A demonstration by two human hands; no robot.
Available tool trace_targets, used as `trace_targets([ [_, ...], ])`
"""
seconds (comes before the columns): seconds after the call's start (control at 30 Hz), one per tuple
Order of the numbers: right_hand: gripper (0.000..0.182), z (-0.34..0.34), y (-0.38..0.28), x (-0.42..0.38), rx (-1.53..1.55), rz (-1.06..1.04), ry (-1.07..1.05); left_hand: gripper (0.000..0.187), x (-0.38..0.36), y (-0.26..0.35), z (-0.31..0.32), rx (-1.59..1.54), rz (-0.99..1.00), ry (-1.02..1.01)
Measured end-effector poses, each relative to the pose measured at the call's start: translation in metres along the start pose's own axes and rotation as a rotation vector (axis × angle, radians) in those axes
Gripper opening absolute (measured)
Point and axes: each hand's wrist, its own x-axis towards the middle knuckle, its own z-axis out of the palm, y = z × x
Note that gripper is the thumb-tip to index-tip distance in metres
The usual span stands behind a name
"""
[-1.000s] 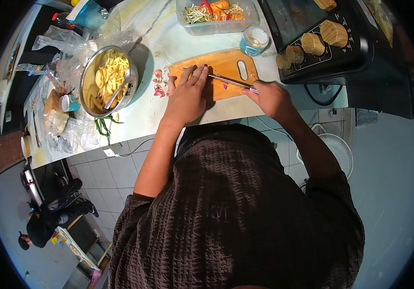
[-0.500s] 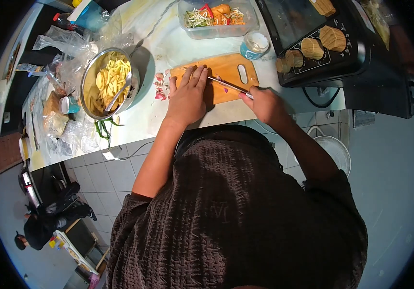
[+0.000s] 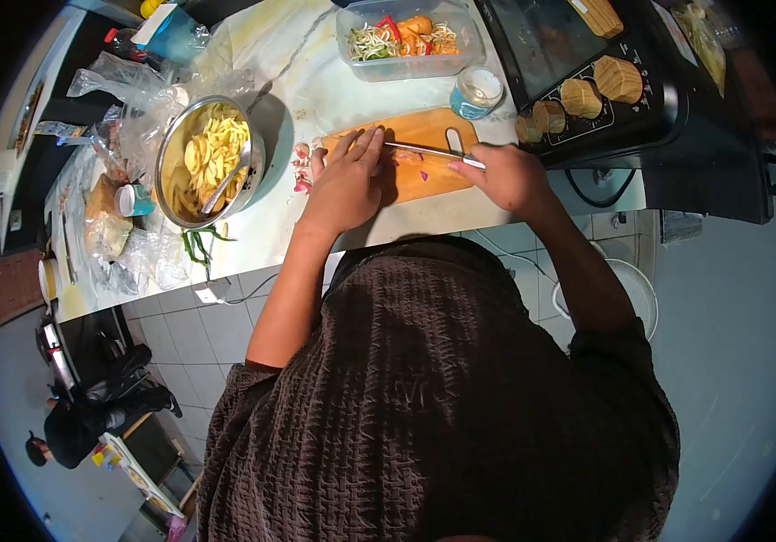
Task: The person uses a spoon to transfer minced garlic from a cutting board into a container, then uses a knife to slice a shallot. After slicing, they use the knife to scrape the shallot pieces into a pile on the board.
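Observation:
An orange-brown cutting board (image 3: 433, 183) lies near the counter's front edge. My right hand (image 3: 507, 177) is closed round the handle of a knife (image 3: 433, 150), whose blade points left over the board. My left hand (image 3: 346, 185) presses down at the board's left part, fingers together, beside the blade tip; what lies under the fingers is hidden. Small purple pieces (image 3: 423, 176) are on the board near the blade. Garlic cloves (image 3: 302, 163) and reddish peels lie just left of the board.
A metal bowl (image 3: 167, 167) holds yellow strips and a spoon. Behind the board are a clear container (image 3: 406, 67) of vegetables and a jar (image 3: 476, 93). Green chillies (image 3: 196, 246) and plastic bags (image 3: 149, 257) lie left, a black oven (image 3: 605, 135) stands right. A person (image 3: 76, 432) is at the far lower left.
My right hand and the knife have shifted slightly up and right, and the blade lies flatter across the view. My left hand still rests at the board's left part.

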Motion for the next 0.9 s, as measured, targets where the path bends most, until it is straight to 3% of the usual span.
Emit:
trace_targets([
  [0.9,0.049,-0.003,0.000,-0.007,0.066,0.020,-0.067,0.075,-0.003,0.010,-0.006,0.006,-0.025,-0.034],
])
